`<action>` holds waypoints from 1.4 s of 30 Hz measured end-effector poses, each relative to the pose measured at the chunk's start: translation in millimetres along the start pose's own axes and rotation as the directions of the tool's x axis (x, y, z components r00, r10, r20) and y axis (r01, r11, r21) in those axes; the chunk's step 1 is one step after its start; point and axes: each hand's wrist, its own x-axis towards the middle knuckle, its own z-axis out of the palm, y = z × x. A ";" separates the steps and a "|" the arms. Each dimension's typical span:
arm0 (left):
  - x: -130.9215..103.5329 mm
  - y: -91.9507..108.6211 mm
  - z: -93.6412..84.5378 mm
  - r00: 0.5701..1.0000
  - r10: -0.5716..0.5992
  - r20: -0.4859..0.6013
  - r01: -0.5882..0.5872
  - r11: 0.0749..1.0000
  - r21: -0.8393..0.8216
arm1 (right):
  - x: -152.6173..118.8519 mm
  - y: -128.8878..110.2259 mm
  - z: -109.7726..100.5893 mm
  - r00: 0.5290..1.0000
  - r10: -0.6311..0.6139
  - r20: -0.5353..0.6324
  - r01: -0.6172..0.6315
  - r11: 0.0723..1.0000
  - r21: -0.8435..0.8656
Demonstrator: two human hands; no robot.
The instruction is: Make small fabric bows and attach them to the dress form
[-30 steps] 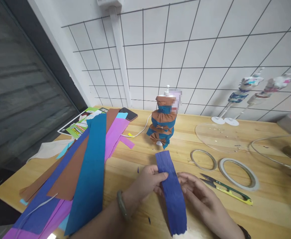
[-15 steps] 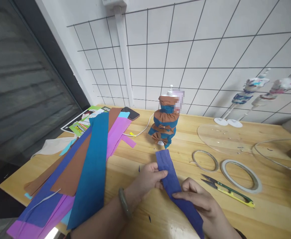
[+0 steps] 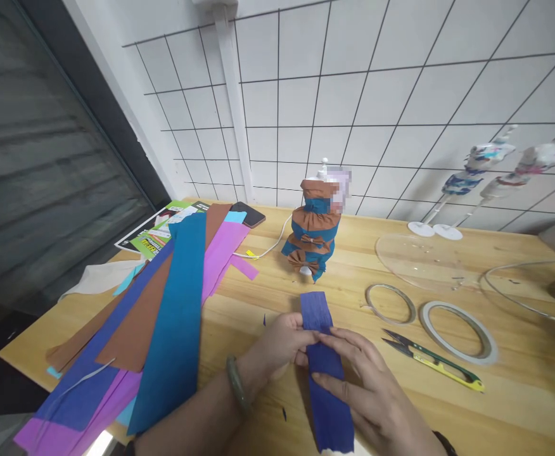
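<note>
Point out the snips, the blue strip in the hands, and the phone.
Snips (image 3: 433,361), head view: on the handles, near the middle.
Blue strip (image 3: 325,362), head view: on its flat face, between the hands' fingers.
Phone (image 3: 251,216), head view: on its dark upper face.

white wall (image 3: 344,95) with dark grid lines; light wood-grain table (image 3: 239,342) against it; dark ribbed panel (image 3: 54,126) at left.

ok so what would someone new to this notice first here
Probably the small dress form wrapped in brown and teal crepe paper with bows, standing upright near the middle of the table. Just in front, two bare hands hold a dark blue crepe-paper strip. Next, the fanned pile of long teal, brown, blue and purple strips on the left.
</note>
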 end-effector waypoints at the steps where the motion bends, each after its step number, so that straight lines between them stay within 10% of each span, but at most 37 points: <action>1: 0.1 -0.5 -0.3 1.000 -0.005 -0.003 0.005 1.000 0.003 | 0.8 -0.7 0.3 1.000 -0.021 -0.002 0.021 1.000 0.008; 26: 1.9 -2.5 -2.4 0.999 0.039 -0.004 -0.040 0.996 -0.080 | 2.6 -2.8 -3.7 0.994 0.109 -0.007 -0.102 0.946 0.307; 33: -0.2 -4.6 4.7 0.990 0.120 0.067 -0.123 0.992 0.037 | 6.0 -8.1 -4.8 0.853 0.523 0.014 -0.477 0.767 0.428; 42: -5.8 -1.2 11.4 0.974 0.171 0.148 -0.190 0.974 0.122 | 0.8 -1.0 7.0 0.758 0.653 0.006 -0.558 0.644 0.523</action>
